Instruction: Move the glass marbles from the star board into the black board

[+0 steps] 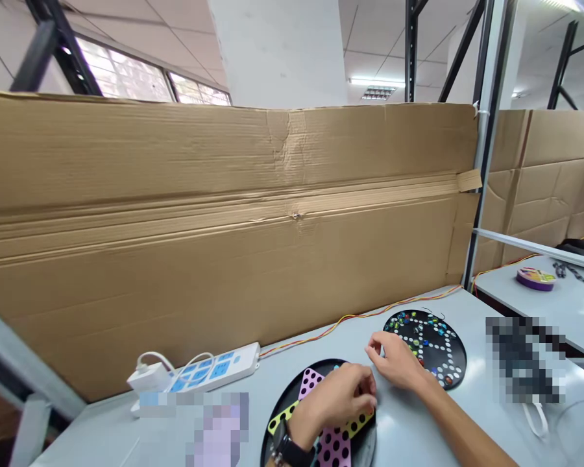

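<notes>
1. In the head view, a dark round tray [292, 391] was seen on the pale desk [282, 376], near the bottom middle. Pink strips [333, 451] and yellow strips [360, 425] with black dots were laid across it, and were partly hidden by an arm.
2. The left hand [340, 392] was held over this tray. Its fingers were curled in, and it could not be told if anything was gripped. A black watch [292, 449] was worn on that wrist.
3. The right hand [394, 360] was held just beside a black round board [460, 355]. Its fingers were bent, with a small gap left by the thumb. It could not be told if a tiny thing was pinched there.
4. The board was marked with white spots, and shiny marbles [403, 316] were scattered on it.
5. To the left, a white power strip [246, 363] with blue parts was seen, with a white plug [148, 379] at its far end.
6. Behind it all, a tall cardboard wall [224, 292] was seen. Yellow and red wires [340, 319] were run along its foot.
7. On the right, a dark thing [520, 363] was blurred into squares.
</notes>
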A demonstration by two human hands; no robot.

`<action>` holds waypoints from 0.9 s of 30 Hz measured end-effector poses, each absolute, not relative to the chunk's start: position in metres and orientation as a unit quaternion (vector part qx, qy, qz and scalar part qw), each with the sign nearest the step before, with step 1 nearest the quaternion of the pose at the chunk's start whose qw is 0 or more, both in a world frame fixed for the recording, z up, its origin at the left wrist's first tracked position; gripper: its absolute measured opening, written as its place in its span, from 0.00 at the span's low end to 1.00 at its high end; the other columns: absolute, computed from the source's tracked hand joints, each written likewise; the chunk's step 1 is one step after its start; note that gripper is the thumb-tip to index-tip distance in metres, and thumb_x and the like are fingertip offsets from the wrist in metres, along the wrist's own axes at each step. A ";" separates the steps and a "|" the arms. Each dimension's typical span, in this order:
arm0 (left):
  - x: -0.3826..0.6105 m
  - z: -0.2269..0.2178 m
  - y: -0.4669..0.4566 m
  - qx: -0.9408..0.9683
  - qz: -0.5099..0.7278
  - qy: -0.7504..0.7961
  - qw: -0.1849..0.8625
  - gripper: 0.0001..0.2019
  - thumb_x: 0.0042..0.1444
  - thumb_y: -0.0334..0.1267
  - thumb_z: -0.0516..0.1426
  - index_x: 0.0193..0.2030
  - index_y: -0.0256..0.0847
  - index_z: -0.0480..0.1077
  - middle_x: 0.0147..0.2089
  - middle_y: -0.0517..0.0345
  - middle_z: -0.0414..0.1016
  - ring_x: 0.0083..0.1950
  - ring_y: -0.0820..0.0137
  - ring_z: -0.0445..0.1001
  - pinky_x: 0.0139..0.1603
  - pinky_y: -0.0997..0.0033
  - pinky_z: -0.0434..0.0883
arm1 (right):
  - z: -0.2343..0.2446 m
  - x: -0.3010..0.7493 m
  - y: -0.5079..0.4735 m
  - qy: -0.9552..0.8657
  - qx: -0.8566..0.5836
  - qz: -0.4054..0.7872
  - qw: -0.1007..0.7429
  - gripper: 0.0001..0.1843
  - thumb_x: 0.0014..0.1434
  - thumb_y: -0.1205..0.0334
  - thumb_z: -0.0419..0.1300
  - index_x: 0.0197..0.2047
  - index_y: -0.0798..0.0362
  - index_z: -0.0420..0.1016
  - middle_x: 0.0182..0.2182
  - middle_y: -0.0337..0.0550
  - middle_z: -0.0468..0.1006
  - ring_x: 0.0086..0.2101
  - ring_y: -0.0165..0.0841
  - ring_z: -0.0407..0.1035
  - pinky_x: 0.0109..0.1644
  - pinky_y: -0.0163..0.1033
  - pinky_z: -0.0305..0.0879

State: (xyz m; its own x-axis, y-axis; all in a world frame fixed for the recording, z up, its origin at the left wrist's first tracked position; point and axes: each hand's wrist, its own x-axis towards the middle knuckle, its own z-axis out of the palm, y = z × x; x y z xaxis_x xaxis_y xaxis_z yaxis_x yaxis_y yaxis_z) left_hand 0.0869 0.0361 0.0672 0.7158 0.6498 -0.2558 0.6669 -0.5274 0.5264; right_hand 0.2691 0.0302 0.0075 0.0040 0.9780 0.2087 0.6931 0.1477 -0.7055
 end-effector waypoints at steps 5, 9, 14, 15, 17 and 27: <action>0.079 0.073 0.043 0.877 -0.009 0.373 0.304 0.09 0.57 0.35 0.57 0.38 0.45 0.80 0.37 0.61 0.84 0.37 0.68 0.79 0.39 0.73 0.70 | 0.009 0.269 0.030 -0.680 -0.614 0.204 0.343 0.10 0.65 0.59 0.56 0.33 0.51 0.73 0.34 0.43 0.79 0.36 0.35 0.69 0.41 0.38 0.57; 0.079 0.070 0.042 0.871 -0.033 0.380 0.309 0.08 0.51 0.40 0.64 0.38 0.46 0.82 0.36 0.61 0.84 0.36 0.67 0.79 0.36 0.74 0.70 | 0.011 0.269 0.028 -0.680 -0.622 0.201 0.331 0.10 0.65 0.59 0.56 0.33 0.51 0.73 0.34 0.44 0.79 0.36 0.36 0.70 0.42 0.39 0.57; 0.085 0.068 0.037 0.868 -0.035 0.400 0.292 0.10 0.45 0.38 0.67 0.37 0.46 0.83 0.35 0.61 0.84 0.35 0.67 0.78 0.34 0.73 0.68 | 0.014 0.269 0.027 -0.684 -0.629 0.192 0.316 0.10 0.65 0.59 0.56 0.34 0.51 0.74 0.35 0.43 0.80 0.37 0.35 0.70 0.42 0.38 0.58; 0.086 0.069 0.036 0.865 -0.037 0.401 0.298 0.09 0.45 0.37 0.67 0.36 0.46 0.83 0.34 0.61 0.84 0.34 0.67 0.78 0.34 0.74 0.68 | 0.014 0.268 0.027 -0.686 -0.629 0.190 0.314 0.10 0.65 0.59 0.56 0.34 0.52 0.75 0.35 0.43 0.80 0.37 0.35 0.70 0.43 0.38 0.58; 0.087 0.069 0.036 0.863 -0.036 0.398 0.310 0.07 0.45 0.36 0.66 0.34 0.45 0.83 0.31 0.62 0.83 0.33 0.68 0.77 0.33 0.74 0.68 | 0.015 0.268 0.026 -0.686 -0.630 0.188 0.311 0.10 0.65 0.60 0.56 0.34 0.52 0.75 0.35 0.42 0.80 0.37 0.35 0.71 0.43 0.37 0.58; 0.081 0.066 0.044 0.875 0.026 0.376 0.304 0.10 0.54 0.36 0.57 0.35 0.42 0.81 0.33 0.59 0.83 0.32 0.69 0.77 0.35 0.73 0.70 | 0.012 0.267 0.029 -0.678 -0.601 0.228 0.356 0.11 0.64 0.59 0.56 0.32 0.53 0.74 0.32 0.42 0.79 0.35 0.34 0.69 0.41 0.37 0.58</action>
State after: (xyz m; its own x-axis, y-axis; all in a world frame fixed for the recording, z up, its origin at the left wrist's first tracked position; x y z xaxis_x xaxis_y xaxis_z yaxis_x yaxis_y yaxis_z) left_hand 0.0815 0.0440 0.0664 0.7158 0.6740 -0.1829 0.6420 -0.5320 0.5521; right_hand 0.2667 0.0292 0.0117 -0.0241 0.9777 0.2085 0.6535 0.1732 -0.7368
